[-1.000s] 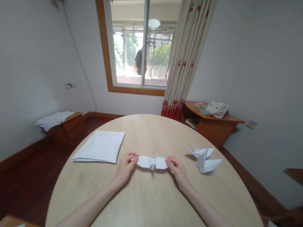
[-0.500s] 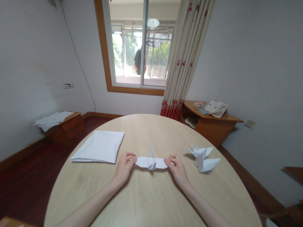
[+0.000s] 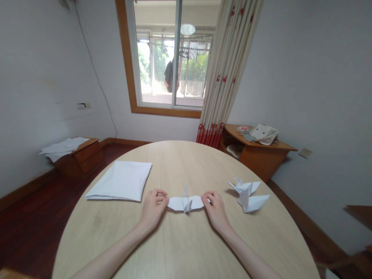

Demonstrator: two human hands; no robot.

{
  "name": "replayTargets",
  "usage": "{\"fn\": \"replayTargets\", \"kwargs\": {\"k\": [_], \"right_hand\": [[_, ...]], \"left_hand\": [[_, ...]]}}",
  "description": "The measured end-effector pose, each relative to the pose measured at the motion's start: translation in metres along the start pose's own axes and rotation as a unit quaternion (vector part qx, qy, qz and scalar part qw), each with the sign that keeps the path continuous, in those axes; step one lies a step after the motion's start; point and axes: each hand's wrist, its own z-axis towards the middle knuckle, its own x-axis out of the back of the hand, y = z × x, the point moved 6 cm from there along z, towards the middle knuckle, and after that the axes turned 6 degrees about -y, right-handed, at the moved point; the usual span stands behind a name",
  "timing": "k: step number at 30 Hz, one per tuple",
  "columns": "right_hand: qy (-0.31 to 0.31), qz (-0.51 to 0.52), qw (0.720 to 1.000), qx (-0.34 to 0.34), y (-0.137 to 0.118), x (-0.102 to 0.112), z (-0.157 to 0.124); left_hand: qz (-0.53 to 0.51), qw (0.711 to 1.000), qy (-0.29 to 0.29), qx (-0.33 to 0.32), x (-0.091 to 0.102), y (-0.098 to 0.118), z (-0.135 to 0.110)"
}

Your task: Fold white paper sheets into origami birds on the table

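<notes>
A white origami crane (image 3: 186, 203) is stretched between my two hands, low over the middle of the table. Its wings spread left and right; a narrow point rises at the back and a folded part juts toward me. My left hand (image 3: 155, 205) pinches the left wing tip between thumb and fingers. At the other side, my right hand (image 3: 214, 207) pinches the right wing tip. The wing tips themselves are hidden by the fingers.
Several white sheets (image 3: 120, 181) lie stacked on the round wooden table (image 3: 180, 248) at left. Folded paper cranes (image 3: 252, 202) sit to the right of my right hand. Beyond the table are a corner desk (image 3: 261, 155), a low drawer cabinet (image 3: 87, 155) and a curtain (image 3: 226, 73).
Both hands have lowered the crane slightly toward me. Its wings look a little more bent and its middle has tipped. Both pinches stay on the wing tips.
</notes>
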Motion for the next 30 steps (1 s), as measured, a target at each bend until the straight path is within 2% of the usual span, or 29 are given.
{"fn": "replayTargets", "kwargs": {"k": [3, 5, 11, 14, 20, 25, 30], "right_hand": [[0.04, -0.033, 0.998, 0.018, -0.01, 0.005, -0.007], [0.088, -0.087, 0.989, 0.074, -0.024, 0.011, -0.014], [0.158, -0.198, 0.928, 0.272, -0.071, 0.015, -0.038], [0.156, -0.217, 0.909, 0.321, -0.084, 0.016, -0.045], [0.095, -0.203, 0.913, 0.339, -0.088, 0.01, -0.047], [0.093, -0.202, 0.92, 0.322, -0.085, 0.007, -0.045], [0.106, -0.213, 0.921, 0.308, -0.081, 0.008, -0.041]], "left_hand": [[0.032, 0.999, -0.005, -0.01, -0.001, 0.004, -0.002], [0.055, 0.998, 0.004, -0.026, -0.001, 0.006, -0.004], [0.091, 0.992, 0.024, -0.083, -0.005, 0.016, -0.012], [0.087, 0.991, 0.018, -0.097, -0.006, 0.021, -0.015], [0.08, 0.991, -0.001, -0.108, -0.009, 0.03, -0.02], [0.069, 0.991, -0.013, -0.118, -0.011, 0.036, -0.023], [0.022, 0.992, -0.016, -0.122, -0.003, 0.039, -0.02]]}}
